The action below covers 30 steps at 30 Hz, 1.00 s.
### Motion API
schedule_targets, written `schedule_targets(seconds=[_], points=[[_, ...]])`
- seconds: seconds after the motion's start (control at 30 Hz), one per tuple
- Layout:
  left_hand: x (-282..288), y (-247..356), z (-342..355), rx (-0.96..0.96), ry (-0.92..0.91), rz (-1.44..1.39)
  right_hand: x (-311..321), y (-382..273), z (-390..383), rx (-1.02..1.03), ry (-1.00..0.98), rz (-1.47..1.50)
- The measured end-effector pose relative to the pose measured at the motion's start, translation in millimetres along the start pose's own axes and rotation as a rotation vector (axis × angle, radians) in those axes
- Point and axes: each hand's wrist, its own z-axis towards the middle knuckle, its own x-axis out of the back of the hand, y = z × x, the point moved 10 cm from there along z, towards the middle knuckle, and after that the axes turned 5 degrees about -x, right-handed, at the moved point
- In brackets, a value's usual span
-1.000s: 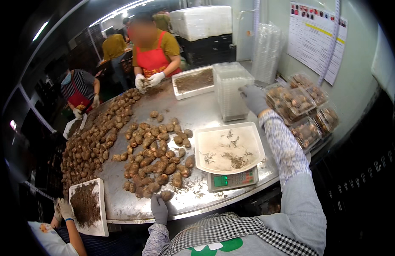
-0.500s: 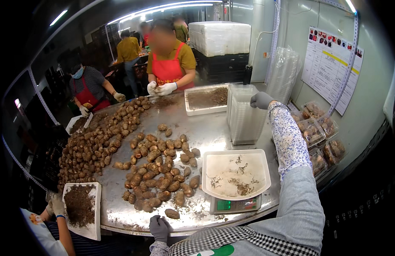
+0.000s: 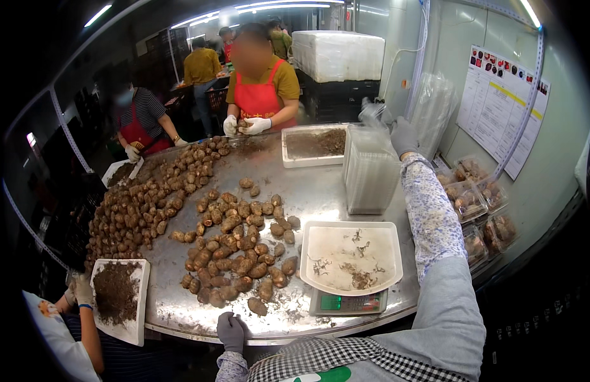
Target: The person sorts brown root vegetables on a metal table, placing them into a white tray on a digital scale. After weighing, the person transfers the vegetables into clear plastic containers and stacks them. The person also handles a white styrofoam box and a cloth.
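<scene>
- Since the earlier frames, the right hand [image 3: 404, 135] has risen from beside the stack of clear plastic containers [image 3: 370, 170] to above its top, now pinching a clear container [image 3: 372, 113] lifted off the stack.
- Head view: the left hand [image 3: 230, 331], in a grey glove, rests with fingers curled over the near edge of the round metal tabletop [image 3: 320, 191], grasping nothing else.
- Head view: the stack stands upright on the tabletop, just behind a white tray [image 3: 351, 256] that sits on a digital scale [image 3: 348, 302]; the tray holds only bits of root and soil.
- Head view: a heap of brown tubers [image 3: 234, 248] lies left of the tray, with a larger pile [image 3: 142, 204] further left.
- Head view: a person in a red apron [image 3: 262, 95] stands across the tabletop, gloved hands on a tuber; filled clear boxes [image 3: 476, 204] sit to the right, beside the wall.
</scene>
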Motion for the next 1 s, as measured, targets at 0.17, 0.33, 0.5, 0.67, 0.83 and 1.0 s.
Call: schedule_targets(seconds=[0.17,0.33,0.5,0.67,0.83,1.0], points=[[7,6,-3,-0.034,0.039,0.008,88,-78,-84,0.321,0.078,0.166],[13,47,3,0.136,-0.072,-0.237,138,-101,-256,0.505,-0.044,0.154],[-2,14,1,0.077,-0.118,-0.237,118,-100,-395,0.500,-0.431,0.087],[-8,11,4,-0.051,-0.133,-0.215,102,-90,-418,0.464,-0.459,0.127],[-4,27,6,0.034,-0.185,-0.302,102,-104,-423,0.445,-0.462,0.178],[1,20,6,-0.046,-0.127,-0.280,121,-125,-420,0.413,-0.340,0.291]])
